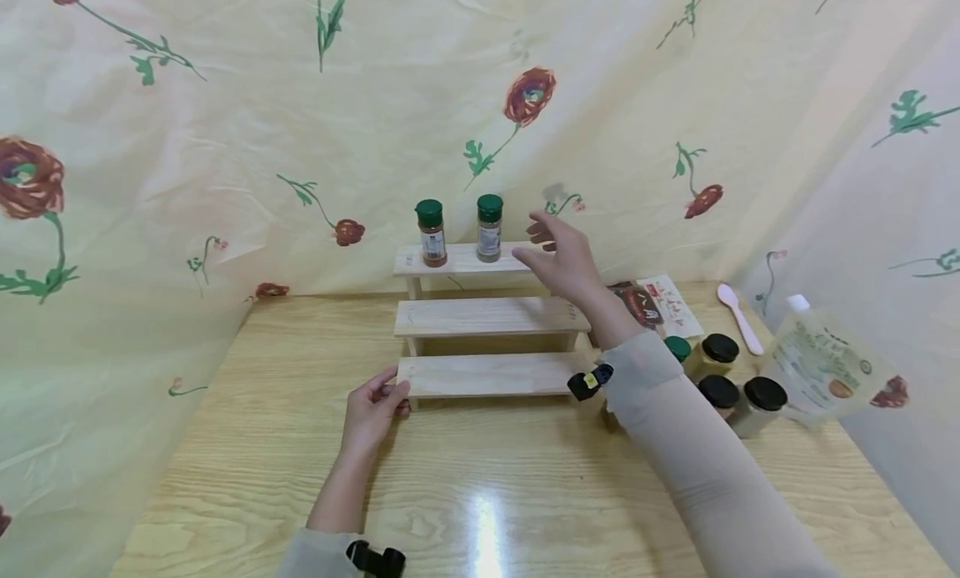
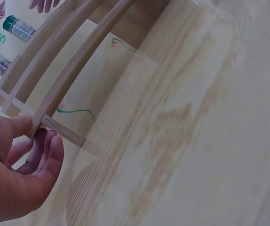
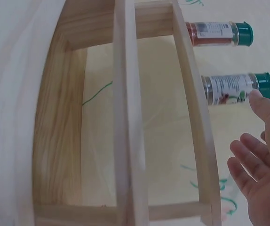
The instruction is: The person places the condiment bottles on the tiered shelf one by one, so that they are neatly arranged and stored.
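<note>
"Where's the rack (image 1: pixel 491 315)?"

"On the table (image 1: pixel 262 444); at its 8 o'clock the left hand (image 1: pixel 372 407) pinches the end of the bottom step (image 1: pixel 495 376); at 1 o'clock the right hand (image 1: pixel 566 265) is loose, holding nothing, near the right jar (image 1: pixel 489 238)."

"Any writing?"

"Right jar and left jar (image 1: pixel 432 243), at 12 and 11, wear white labels (image 3: pixel 214 30), print too fine to read; towards 3 o'clock, the packet (image 1: pixel 678 311) and, farther out, the pouch (image 1: pixel 813 365) bear lettering, also illegible."
</note>
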Demonstrator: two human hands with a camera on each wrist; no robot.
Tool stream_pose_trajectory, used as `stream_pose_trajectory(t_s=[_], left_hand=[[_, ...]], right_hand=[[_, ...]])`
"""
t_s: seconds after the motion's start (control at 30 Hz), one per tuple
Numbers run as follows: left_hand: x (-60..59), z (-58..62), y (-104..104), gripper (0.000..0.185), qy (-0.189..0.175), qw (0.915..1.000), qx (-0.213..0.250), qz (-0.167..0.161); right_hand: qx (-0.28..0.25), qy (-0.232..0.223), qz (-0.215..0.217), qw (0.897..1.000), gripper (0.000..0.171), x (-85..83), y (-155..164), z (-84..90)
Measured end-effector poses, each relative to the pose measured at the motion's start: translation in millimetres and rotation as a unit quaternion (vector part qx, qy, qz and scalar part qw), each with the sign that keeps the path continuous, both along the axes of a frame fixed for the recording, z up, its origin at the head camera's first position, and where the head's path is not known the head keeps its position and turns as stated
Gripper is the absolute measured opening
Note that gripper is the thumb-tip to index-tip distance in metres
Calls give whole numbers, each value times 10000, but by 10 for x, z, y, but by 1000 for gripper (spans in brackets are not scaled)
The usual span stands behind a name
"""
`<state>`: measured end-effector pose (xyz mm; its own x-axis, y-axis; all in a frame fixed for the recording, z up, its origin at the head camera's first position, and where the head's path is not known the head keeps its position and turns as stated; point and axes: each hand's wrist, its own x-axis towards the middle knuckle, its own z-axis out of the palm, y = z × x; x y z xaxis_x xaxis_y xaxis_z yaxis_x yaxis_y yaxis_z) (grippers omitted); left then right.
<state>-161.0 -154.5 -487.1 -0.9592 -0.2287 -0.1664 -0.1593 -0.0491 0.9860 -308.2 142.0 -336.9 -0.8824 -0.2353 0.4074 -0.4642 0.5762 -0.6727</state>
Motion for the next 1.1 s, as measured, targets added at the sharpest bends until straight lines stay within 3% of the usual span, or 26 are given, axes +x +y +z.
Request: stream_pose_trajectory(t_s=[0.4, 0.9, 1.1], left_hand=[[-13, 28, 0, 43, 3, 9999, 72, -87], [12, -50, -16, 38, -64, 9999, -72, -62], [11, -30, -23, 39, 9, 10000, -59, -37]], right_hand=[[109, 201, -52, 9997, 58, 214, 349, -67], [439, 304, -61, 9986, 47, 422, 781, -300], [589, 487, -71, 9970, 46, 474, 961, -268]])
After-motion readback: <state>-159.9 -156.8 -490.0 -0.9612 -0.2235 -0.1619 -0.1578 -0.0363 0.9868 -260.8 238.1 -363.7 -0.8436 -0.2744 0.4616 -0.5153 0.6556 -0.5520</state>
